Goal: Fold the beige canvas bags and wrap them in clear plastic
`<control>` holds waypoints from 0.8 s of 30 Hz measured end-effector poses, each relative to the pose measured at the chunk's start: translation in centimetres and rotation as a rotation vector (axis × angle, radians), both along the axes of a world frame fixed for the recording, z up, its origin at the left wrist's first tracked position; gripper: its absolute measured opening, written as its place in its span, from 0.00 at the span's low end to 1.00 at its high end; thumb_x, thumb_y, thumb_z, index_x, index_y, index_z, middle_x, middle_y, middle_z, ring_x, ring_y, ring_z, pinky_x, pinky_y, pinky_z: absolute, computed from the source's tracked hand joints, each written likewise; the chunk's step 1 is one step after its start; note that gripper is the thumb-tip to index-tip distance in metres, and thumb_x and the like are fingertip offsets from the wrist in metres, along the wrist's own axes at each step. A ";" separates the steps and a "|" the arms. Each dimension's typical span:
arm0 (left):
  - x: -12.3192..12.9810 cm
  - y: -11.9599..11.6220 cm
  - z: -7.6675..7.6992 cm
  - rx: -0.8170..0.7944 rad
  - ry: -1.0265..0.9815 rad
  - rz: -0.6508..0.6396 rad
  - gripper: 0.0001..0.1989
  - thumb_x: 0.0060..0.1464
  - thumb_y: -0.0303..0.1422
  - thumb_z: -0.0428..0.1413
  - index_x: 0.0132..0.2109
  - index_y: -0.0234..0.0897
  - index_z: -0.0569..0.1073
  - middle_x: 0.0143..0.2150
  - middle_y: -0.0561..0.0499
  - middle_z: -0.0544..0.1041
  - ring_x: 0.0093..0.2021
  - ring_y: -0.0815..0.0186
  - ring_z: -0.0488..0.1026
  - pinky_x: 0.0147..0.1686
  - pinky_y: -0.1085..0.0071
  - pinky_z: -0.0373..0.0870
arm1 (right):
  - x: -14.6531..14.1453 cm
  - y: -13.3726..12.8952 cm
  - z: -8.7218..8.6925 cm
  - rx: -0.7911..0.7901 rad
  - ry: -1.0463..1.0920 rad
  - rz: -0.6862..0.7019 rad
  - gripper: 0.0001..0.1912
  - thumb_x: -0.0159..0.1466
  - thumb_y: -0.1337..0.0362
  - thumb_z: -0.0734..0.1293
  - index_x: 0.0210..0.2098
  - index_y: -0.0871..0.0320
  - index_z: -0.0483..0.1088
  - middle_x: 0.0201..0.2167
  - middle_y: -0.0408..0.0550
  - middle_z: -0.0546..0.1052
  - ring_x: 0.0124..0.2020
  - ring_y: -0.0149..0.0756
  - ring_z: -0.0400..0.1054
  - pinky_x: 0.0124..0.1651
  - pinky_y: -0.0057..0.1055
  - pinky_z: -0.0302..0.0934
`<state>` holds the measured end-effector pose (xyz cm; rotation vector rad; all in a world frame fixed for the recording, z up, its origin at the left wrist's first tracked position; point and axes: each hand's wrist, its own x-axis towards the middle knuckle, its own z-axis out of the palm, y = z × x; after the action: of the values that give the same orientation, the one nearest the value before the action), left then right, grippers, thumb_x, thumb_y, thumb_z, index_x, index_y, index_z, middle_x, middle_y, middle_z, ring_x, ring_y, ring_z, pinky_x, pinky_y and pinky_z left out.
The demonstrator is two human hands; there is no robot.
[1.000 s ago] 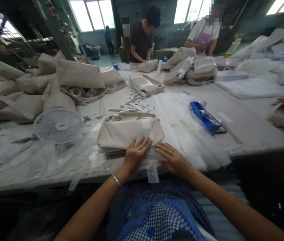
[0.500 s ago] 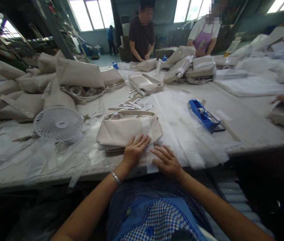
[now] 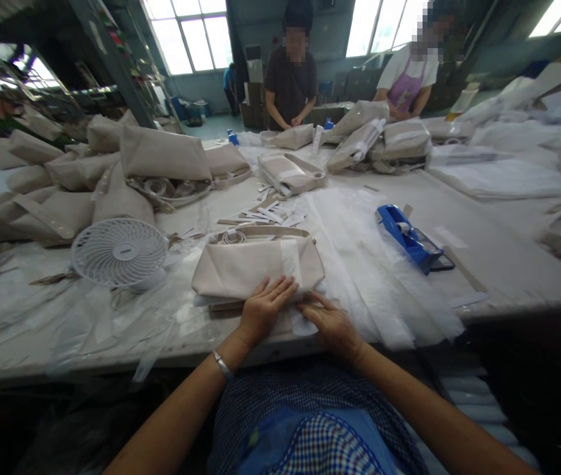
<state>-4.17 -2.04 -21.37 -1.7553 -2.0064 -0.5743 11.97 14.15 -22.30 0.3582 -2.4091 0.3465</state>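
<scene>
- Currently, left hand [image 3: 263,309]: palm down, wrist toward me, fingers extended and slightly apart, laid on the near edge of the beige bag.
- Right hand [image 3: 332,326]: angled inward, fingers bent at the bag's near right corner; whether they pinch the clear strip [image 3: 304,324] there, I cannot tell.
- Beige bag [image 3: 233,269], one: lying on the table [image 3: 498,257], just beyond both my hands, strap on its far side, white band [image 3: 289,258] across its right part.
- Fan [image 3: 119,252], white: left of the bag.
- Tape dispenser [image 3: 406,237], blue: right, well apart from the bag.
</scene>
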 end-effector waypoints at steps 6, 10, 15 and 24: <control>-0.2 -0.2 0.1 0.000 0.050 -0.035 0.24 0.65 0.23 0.47 0.65 0.40 0.65 0.66 0.49 0.68 0.65 0.60 0.65 0.66 0.54 0.64 | 1.0 -0.7 0.4 0.087 0.096 -0.032 0.14 0.67 0.76 0.60 0.45 0.57 0.72 0.48 0.49 0.81 0.52 0.36 0.75 0.69 0.45 0.57; 0.6 0.2 0.1 0.011 0.034 0.037 0.22 0.64 0.25 0.52 0.64 0.43 0.68 0.65 0.49 0.69 0.64 0.59 0.67 0.65 0.54 0.65 | 0.7 -0.7 1.0 0.110 0.131 -0.102 0.10 0.66 0.75 0.62 0.41 0.56 0.72 0.61 0.52 0.71 0.66 0.43 0.62 0.71 0.50 0.53; 0.8 0.4 0.1 0.046 0.024 0.044 0.19 0.64 0.25 0.53 0.60 0.42 0.71 0.63 0.48 0.72 0.62 0.59 0.69 0.64 0.54 0.67 | -0.6 0.3 1.4 0.040 0.053 -0.040 0.19 0.60 0.78 0.56 0.47 0.62 0.68 0.61 0.61 0.71 0.68 0.44 0.58 0.67 0.49 0.61; -0.2 -0.2 0.4 0.106 -0.107 -0.087 0.19 0.66 0.24 0.48 0.62 0.37 0.66 0.59 0.47 0.75 0.61 0.64 0.70 0.65 0.57 0.66 | -0.8 0.8 0.8 -0.042 0.045 -0.012 0.26 0.60 0.78 0.56 0.56 0.62 0.66 0.58 0.57 0.74 0.64 0.42 0.64 0.67 0.46 0.62</control>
<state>-4.41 -2.28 -20.99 -1.7889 -1.9382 -0.8034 11.15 14.92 -21.47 0.3291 -2.3548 0.3796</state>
